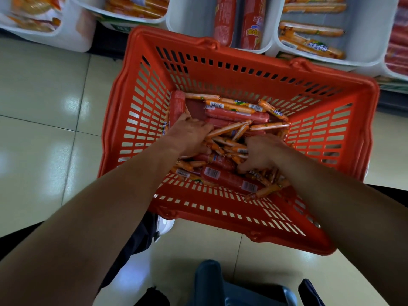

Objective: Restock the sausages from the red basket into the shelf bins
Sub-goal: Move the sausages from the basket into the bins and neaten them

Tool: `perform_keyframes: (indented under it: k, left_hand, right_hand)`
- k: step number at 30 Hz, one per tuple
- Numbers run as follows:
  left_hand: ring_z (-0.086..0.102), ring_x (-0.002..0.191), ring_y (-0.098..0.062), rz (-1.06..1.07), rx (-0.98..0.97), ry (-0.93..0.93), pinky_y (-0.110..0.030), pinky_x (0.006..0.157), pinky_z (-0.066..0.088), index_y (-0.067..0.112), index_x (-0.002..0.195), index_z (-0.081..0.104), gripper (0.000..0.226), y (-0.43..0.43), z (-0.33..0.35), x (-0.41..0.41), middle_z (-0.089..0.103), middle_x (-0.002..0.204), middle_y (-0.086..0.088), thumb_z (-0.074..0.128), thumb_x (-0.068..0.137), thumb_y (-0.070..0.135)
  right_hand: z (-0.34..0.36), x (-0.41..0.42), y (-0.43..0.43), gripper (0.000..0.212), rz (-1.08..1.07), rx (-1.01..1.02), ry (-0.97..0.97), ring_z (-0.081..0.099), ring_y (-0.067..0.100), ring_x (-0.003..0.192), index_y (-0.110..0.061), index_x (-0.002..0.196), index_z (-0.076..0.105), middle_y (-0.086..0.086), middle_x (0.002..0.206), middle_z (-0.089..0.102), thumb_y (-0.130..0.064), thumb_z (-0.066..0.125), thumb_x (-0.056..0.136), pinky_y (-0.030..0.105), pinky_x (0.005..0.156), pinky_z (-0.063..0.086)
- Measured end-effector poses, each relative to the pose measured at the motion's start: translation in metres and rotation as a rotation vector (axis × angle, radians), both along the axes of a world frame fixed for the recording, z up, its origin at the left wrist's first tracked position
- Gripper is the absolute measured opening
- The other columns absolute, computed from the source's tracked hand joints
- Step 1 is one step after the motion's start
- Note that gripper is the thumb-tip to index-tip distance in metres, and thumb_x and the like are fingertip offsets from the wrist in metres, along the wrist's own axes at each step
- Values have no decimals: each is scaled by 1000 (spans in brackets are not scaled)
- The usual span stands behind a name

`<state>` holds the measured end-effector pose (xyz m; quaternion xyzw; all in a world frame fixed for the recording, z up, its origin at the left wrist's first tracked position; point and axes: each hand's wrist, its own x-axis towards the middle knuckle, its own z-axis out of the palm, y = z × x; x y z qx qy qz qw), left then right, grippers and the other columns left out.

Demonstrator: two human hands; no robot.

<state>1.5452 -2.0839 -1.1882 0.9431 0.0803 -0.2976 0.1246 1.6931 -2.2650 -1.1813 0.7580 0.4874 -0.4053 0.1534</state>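
A red basket (pixel 231 69) with slotted walls sits on a pale tiled floor (pixel 44 102), just near of a row of white shelf bins (pixel 366 51) along the far edge. Both of the person's bare arms reach down into the basket, where a heap of sausages (pixel 234 117) covers the bottom: many thin orange ones lying at all angles, and a few thick red ones (pixel 229 175) with barcode labels, mostly at the near side and far left corner. The left hand (pixel 189 133) lies palm down on the left part of the heap, fingers curled onto the thin orange sausages; whether it has closed on any of them cannot be told. The right hand (pixel 262 153) is on the right part of the heap, fingers bent down among the thin sausages with the thumb toward the near side, and its grip cannot be told either. The 2 hands are near each other but apart. In the far bins, 1 holds thick red sausages (pixel 238 21) standing side by side, and the bin to its right holds thin orange ones (pixel 311 38) lying across. A white shoe (pixel 164 226) shows below the basket's near left corner.
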Motion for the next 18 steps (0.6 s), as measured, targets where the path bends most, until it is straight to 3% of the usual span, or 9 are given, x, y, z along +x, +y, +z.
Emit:
perform_keyframes:
  k: [3,6,9,12,16,18]
  left_hand:
    - [50,123,-21,-50,25,-61,-43,111,25,26,134,45,65,2,1,-1,59,128,1,50,86,69]
    - [61,105,-26,42,18,-176,-41,94,38,24,124,49,57,5,11,4,67,108,-2,41,90,69]
    - [62,102,-29,232,-26,-119,-40,82,50,20,135,41,63,10,16,4,64,112,-7,57,89,61]
    - [61,109,-29,289,-54,-92,-43,87,51,22,141,35,68,9,13,0,62,122,-7,69,87,46]
    - [51,126,-28,515,-301,-96,-40,102,44,32,151,25,79,-3,8,2,47,143,-9,72,88,29]
    - [49,128,-28,552,-326,-138,-41,105,45,37,148,28,76,-8,3,1,37,147,-5,73,87,28]
  right_hand:
    - [2,1,-6,50,-88,47,26,53,12,72,-31,80,46,-9,81,55,-69,72,62,31,62,42]
    - [2,6,-18,48,-235,101,-7,57,14,73,-28,87,54,-6,84,61,-67,72,64,30,62,42]
    - [3,7,-21,47,-246,151,-102,55,17,75,-29,90,56,-7,84,59,-67,72,66,30,64,41]
    - [3,1,-16,44,-180,149,-119,53,17,74,-30,85,53,-7,83,59,-66,72,71,31,65,39]
    - [-3,-8,-12,60,-112,155,-90,60,24,98,-25,118,53,-1,112,63,-60,73,73,35,75,44]
    - [-5,-12,-10,69,-94,125,-64,59,27,109,-22,129,50,3,122,61,-56,75,74,38,83,46]
